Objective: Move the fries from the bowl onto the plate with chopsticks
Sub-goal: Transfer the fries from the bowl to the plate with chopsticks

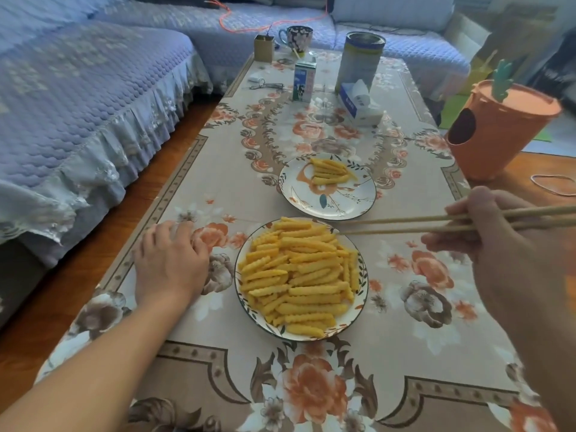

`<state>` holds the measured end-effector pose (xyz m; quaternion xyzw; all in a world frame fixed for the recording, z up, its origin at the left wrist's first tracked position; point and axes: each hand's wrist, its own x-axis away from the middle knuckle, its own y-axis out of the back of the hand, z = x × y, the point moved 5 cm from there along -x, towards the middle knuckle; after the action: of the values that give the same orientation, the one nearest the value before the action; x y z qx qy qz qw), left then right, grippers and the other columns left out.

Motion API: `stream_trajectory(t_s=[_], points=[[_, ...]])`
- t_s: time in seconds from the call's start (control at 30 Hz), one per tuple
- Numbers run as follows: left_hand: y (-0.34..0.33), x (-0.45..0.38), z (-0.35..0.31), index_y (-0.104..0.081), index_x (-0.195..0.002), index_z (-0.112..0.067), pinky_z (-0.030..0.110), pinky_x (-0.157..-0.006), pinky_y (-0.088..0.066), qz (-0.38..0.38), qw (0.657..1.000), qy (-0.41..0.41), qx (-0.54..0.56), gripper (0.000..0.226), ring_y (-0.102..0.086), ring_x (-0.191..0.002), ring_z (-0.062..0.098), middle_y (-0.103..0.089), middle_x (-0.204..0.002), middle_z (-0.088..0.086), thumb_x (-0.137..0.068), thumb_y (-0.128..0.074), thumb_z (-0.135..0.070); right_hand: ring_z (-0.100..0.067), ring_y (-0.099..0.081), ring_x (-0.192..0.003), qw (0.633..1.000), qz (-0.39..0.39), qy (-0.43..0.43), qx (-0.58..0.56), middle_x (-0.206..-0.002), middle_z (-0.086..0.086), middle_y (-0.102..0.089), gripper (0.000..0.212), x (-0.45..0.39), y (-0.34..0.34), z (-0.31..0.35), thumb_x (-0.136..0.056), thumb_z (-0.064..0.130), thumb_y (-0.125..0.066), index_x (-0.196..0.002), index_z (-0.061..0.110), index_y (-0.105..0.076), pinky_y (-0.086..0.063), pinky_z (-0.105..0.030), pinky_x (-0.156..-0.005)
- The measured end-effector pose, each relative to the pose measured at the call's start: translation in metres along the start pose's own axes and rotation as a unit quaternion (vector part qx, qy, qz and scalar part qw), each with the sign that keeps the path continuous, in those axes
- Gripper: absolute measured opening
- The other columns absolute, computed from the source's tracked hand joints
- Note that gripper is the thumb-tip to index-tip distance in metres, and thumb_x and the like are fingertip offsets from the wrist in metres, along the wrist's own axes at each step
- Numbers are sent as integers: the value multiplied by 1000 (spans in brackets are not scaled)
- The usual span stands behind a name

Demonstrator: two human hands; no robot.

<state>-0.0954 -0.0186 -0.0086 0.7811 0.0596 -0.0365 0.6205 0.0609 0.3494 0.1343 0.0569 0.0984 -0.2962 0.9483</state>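
A floral bowl (363, 302) near me is heaped with crinkle-cut fries (299, 275). Just beyond it stands a patterned plate (327, 207) with a small stack of fries (331, 172) at its far side. My right hand (486, 232) grips a pair of wooden chopsticks (405, 224). They point left, their tips empty, just above the bowl's far right rim. My left hand (170, 260) rests flat on the tablecloth to the left of the bowl, fingers relaxed.
Further back on the table are a milk carton (304, 82), a tissue pack (358, 102), a tall tin (360, 62), a mug (297, 39) and a small box (263, 48). An orange carrot-shaped bin (498, 129) stands right. A blue-covered sofa (78, 104) runs along the left.
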Motion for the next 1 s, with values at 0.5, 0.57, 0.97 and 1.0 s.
stream_trajectory(t_s=[0.5, 0.57, 0.97, 1.0], points=[[-4, -4, 2, -57, -133, -23, 55, -108, -41, -10, 1000, -2, -5, 38, -46, -130, 33, -56, -137, 12, -100, -43, -37, -31, -75, -67, 994, 16, -3, 111, -79, -25, -72, 28, -115, -66, -64, -104, 25, -58, -88, 7, -70, -64, -35, -63], [-4, -4, 3, -56, -135, -24, 55, -110, -38, -5, 1000, 2, 0, 40, -45, -133, 32, -55, -139, 12, -100, -42, -38, -31, -74, -63, 994, 8, -6, 106, -73, -20, -72, 32, -115, -62, -64, -105, 28, -56, -84, 7, -69, -64, -41, -63], [0, -3, -1, -55, -137, -24, 56, -112, -35, 2, 1000, 7, 1, 41, -42, -136, 34, -52, -143, 14, -100, -41, -38, -24, -71, -52, 999, 0, -18, 36, -58, -10, -70, 46, -84, -41, -32, -108, 34, -46, -85, -2, -64, -63, -35, -55], [0, -3, -1, -55, -136, -23, 56, -112, -36, 1, 1000, 7, 1, 41, -42, -135, 35, -53, -142, 14, -100, -42, -37, -27, -71, -52, 1000, 12, -14, 18, -58, -11, -70, 47, -76, -38, -21, -108, 34, -46, -83, -1, -64, -63, -35, -55]])
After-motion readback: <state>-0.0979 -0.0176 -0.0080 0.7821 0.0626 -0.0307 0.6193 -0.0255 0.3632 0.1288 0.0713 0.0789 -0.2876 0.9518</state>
